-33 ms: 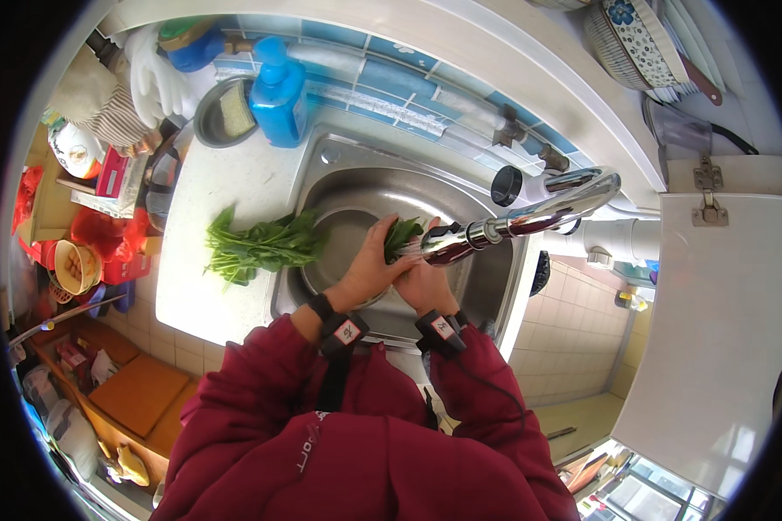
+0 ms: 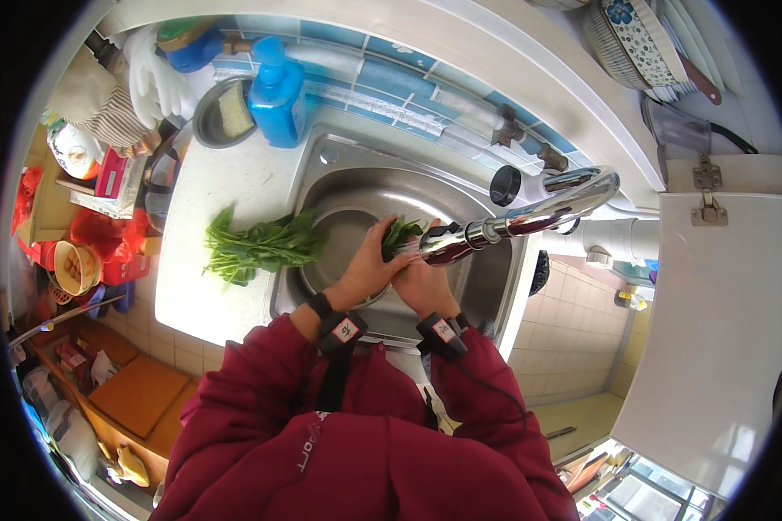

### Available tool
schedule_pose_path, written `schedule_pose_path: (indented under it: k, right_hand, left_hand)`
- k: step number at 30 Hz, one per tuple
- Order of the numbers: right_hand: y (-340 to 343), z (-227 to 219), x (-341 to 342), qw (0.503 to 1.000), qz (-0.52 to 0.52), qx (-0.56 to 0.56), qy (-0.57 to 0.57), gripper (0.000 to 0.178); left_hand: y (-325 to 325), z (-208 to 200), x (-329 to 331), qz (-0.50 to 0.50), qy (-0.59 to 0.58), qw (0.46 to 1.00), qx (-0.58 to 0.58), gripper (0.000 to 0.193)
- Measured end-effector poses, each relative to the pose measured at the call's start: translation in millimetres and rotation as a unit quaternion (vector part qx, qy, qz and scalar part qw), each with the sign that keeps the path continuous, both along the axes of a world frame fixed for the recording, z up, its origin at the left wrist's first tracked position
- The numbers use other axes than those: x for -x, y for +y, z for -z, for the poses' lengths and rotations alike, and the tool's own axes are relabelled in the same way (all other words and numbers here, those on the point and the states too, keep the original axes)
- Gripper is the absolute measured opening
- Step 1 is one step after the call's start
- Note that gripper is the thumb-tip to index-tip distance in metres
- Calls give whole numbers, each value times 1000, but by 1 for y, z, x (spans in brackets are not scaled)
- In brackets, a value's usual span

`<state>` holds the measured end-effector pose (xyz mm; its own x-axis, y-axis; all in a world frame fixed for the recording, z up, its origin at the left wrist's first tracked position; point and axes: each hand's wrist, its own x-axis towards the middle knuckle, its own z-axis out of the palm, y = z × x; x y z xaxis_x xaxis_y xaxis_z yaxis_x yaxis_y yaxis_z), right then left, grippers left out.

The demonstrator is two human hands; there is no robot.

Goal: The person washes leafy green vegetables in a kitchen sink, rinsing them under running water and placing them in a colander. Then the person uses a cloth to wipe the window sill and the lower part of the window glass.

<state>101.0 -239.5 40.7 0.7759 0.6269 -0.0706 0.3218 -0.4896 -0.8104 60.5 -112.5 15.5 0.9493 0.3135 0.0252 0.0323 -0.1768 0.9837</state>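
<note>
Over the steel sink [image 2: 482,286], my left hand [image 2: 369,269] and my right hand [image 2: 426,282] are closed together around a small bunch of leafy greens [image 2: 401,234]. The chrome faucet [image 2: 495,230] reaches in from the right, and its spout end sits right at the greens. Water seems to run from it onto them. Beneath my hands is a round metal basin [image 2: 339,230] in the sink, partly hidden by them. To the left, a larger bunch of leafy greens [image 2: 265,247] lies on the white counter, its leaf tips over the sink's edge.
A blue pump bottle [image 2: 278,100] stands behind the sink's left corner, beside a grey bowl [image 2: 226,113] with a sponge. White gloves [image 2: 155,78] hang at the far left. A white cabinet door [image 2: 712,339] juts out on the right. Bowls and plates [image 2: 639,43] sit at upper right.
Both hands stay at the faucet with the greens, shifting only very slightly. Nothing else has visibly moved.
</note>
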Motion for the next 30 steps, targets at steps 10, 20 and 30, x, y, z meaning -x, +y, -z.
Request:
schedule_pose_path:
  k: [10,20,30]
  right_hand:
    - [-35,-75,3,834,206,-250,447,34]
    - [-86,-131,-37,839,254,-311,367,29]
    - [-102,-152,-73,690,184,-566,413,40]
  left_hand:
    - [-7,9,-12,51,217,812,539,25]
    - [-7,-15,-26,94,214,797,558,18]
    - [7,-21,-12,35,247,788,562,19]
